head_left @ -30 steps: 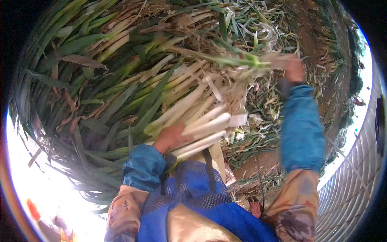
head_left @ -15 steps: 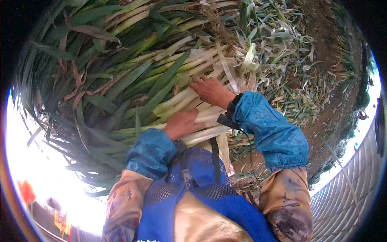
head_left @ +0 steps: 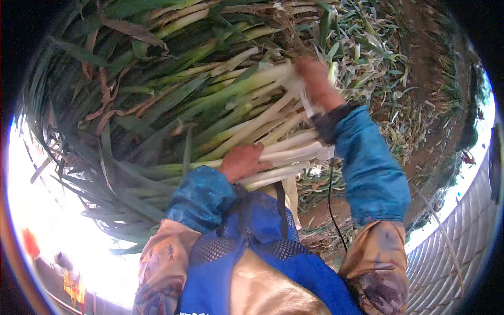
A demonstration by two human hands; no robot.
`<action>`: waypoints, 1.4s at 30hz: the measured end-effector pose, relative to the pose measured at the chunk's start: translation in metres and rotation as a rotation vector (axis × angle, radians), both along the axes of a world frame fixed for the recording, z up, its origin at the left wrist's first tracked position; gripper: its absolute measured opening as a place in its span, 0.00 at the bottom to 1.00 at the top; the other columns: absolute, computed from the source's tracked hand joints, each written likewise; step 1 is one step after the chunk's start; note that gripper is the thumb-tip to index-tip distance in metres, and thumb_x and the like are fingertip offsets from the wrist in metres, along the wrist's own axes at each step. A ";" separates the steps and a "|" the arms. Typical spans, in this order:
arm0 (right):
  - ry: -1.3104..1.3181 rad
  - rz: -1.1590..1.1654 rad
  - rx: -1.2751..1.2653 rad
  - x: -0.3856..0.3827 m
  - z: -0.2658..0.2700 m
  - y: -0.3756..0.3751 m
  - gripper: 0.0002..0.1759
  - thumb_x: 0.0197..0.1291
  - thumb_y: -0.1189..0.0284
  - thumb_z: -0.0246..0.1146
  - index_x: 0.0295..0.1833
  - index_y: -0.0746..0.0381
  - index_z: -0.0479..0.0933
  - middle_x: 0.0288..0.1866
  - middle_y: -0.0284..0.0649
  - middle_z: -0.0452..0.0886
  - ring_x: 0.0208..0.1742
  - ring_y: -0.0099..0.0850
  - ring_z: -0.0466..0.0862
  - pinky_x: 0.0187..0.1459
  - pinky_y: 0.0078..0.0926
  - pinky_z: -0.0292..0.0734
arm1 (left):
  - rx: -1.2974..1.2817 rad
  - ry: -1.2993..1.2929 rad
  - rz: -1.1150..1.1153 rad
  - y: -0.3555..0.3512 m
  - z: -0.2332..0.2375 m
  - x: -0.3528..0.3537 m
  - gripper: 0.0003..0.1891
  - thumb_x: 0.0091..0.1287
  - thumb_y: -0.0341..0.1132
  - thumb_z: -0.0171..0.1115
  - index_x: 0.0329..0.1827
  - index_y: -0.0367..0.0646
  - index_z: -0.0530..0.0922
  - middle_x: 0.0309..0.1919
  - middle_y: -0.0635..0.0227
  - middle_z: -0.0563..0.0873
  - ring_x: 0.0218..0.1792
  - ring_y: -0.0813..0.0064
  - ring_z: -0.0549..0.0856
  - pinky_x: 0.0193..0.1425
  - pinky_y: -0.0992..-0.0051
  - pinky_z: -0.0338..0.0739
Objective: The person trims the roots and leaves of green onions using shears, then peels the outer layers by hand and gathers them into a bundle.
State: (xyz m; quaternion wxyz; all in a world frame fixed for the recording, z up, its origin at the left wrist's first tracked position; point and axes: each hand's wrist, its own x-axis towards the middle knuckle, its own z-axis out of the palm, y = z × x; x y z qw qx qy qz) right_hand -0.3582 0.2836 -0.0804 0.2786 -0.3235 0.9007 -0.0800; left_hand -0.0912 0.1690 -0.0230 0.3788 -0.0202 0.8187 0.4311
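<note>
Long green onions (head_left: 231, 137) lie side by side in a thick layer, leaves to the left and white root ends to the right. My left hand (head_left: 244, 161) is curled over several white stalks (head_left: 289, 153) close to my body. Farther out, my right hand (head_left: 316, 83), smeared by motion, is closed at the root end of a blurred green onion (head_left: 257, 79) that slants across the others. A pale strip (head_left: 306, 105) hangs just below that hand; I cannot make out what it is.
Loose leaf trimmings (head_left: 388, 100) cover the soil right of the pile. Bare brown ground (head_left: 420, 142) runs beyond them. A dark cord (head_left: 331, 210) hangs beside my right sleeve. A ribbed pale sheet (head_left: 446, 257) stands at the lower right.
My right hand has moved away from my body and to the right, and a green onion has shifted with it. My left hand stays nearly in place on the stalks.
</note>
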 end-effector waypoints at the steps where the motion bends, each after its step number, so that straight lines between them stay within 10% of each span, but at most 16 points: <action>1: 0.293 0.030 -0.146 -0.064 -0.024 0.051 0.12 0.52 0.73 0.57 0.43 0.59 0.78 0.38 0.44 0.82 0.36 0.41 0.81 0.38 0.38 0.76 | 0.004 -0.008 0.002 -0.001 0.001 -0.002 0.27 0.55 0.53 0.60 0.43 0.35 0.72 0.34 0.48 0.81 0.39 0.50 0.80 0.42 0.55 0.73; 4: 0.297 -0.661 0.002 -0.152 0.062 0.118 0.13 0.54 0.66 0.59 0.40 0.63 0.80 0.32 0.49 0.82 0.37 0.45 0.82 0.41 0.40 0.76 | 0.049 0.035 0.038 -0.001 -0.008 0.002 0.27 0.54 0.53 0.61 0.43 0.35 0.73 0.34 0.48 0.80 0.40 0.50 0.80 0.42 0.55 0.73; 9: 0.844 -0.059 -0.238 -0.099 0.083 0.116 0.25 0.51 0.66 0.63 0.54 0.66 0.72 0.41 0.49 0.79 0.41 0.50 0.80 0.42 0.41 0.75 | 0.006 0.058 0.025 -0.001 -0.005 0.000 0.26 0.54 0.53 0.61 0.41 0.36 0.73 0.33 0.49 0.80 0.38 0.51 0.80 0.43 0.55 0.73; 11: 0.488 0.049 0.016 -0.040 0.071 0.062 0.24 0.47 0.73 0.62 0.53 0.64 0.71 0.43 0.46 0.77 0.46 0.46 0.77 0.48 0.39 0.72 | 0.002 0.034 0.036 0.001 -0.001 0.000 0.26 0.54 0.53 0.61 0.40 0.36 0.73 0.33 0.50 0.80 0.39 0.51 0.79 0.43 0.56 0.73; 13: 0.326 0.359 -0.340 0.032 0.024 0.033 0.22 0.46 0.68 0.62 0.50 0.61 0.73 0.45 0.44 0.78 0.46 0.42 0.78 0.51 0.40 0.70 | -0.006 0.020 0.041 0.000 0.003 -0.001 0.25 0.54 0.53 0.60 0.39 0.36 0.73 0.34 0.50 0.80 0.39 0.51 0.79 0.44 0.56 0.73; 16: 0.188 0.786 -0.226 0.104 -0.013 0.011 0.31 0.39 0.54 0.67 0.48 0.59 0.74 0.40 0.41 0.76 0.46 0.38 0.76 0.50 0.38 0.65 | 0.006 0.033 -0.013 -0.001 -0.001 0.000 0.25 0.54 0.51 0.62 0.44 0.38 0.72 0.40 0.50 0.78 0.45 0.50 0.77 0.46 0.56 0.72; 25: -0.087 0.665 -0.011 0.121 -0.005 0.041 0.30 0.47 0.43 0.60 0.46 0.57 0.75 0.36 0.39 0.78 0.36 0.36 0.80 0.48 0.38 0.64 | -0.210 0.409 -0.037 -0.015 -0.024 0.011 0.23 0.57 0.47 0.59 0.47 0.36 0.75 0.46 0.52 0.75 0.53 0.50 0.72 0.54 0.60 0.68; 29: -0.135 0.660 0.094 0.137 0.003 0.055 0.26 0.47 0.46 0.60 0.41 0.57 0.76 0.30 0.38 0.78 0.34 0.34 0.80 0.43 0.37 0.63 | -0.115 -0.259 0.027 -0.027 -0.066 -0.006 0.26 0.59 0.51 0.57 0.49 0.36 0.77 0.48 0.48 0.78 0.52 0.48 0.76 0.56 0.58 0.70; 34: -0.151 0.617 0.038 0.146 0.015 0.075 0.25 0.52 0.49 0.58 0.48 0.57 0.74 0.26 0.37 0.75 0.30 0.36 0.78 0.39 0.37 0.63 | -0.037 -0.380 -0.151 -0.019 -0.054 -0.021 0.32 0.56 0.58 0.56 0.50 0.34 0.76 0.40 0.44 0.81 0.43 0.49 0.81 0.49 0.57 0.75; 35: -0.220 0.565 0.092 0.148 0.016 0.076 0.28 0.49 0.51 0.62 0.51 0.58 0.72 0.39 0.42 0.76 0.41 0.39 0.78 0.43 0.40 0.65 | -0.039 -0.375 -0.165 -0.015 -0.053 -0.017 0.33 0.56 0.59 0.55 0.49 0.34 0.77 0.37 0.43 0.82 0.39 0.49 0.83 0.47 0.57 0.76; 39: 0.046 0.168 -0.058 0.121 0.062 0.092 0.39 0.37 0.54 0.72 0.55 0.61 0.67 0.58 0.48 0.68 0.57 0.47 0.69 0.58 0.46 0.62 | 0.042 -0.312 -0.045 -0.002 -0.080 0.012 0.35 0.57 0.63 0.53 0.55 0.40 0.75 0.49 0.46 0.79 0.50 0.49 0.78 0.56 0.57 0.70; 42: 0.225 -0.142 0.149 0.076 0.057 0.109 0.36 0.38 0.57 0.71 0.54 0.59 0.67 0.51 0.46 0.72 0.50 0.47 0.74 0.47 0.44 0.71 | 0.012 -0.462 -0.067 -0.007 -0.048 -0.013 0.37 0.56 0.63 0.53 0.58 0.41 0.72 0.50 0.46 0.78 0.52 0.50 0.77 0.58 0.59 0.69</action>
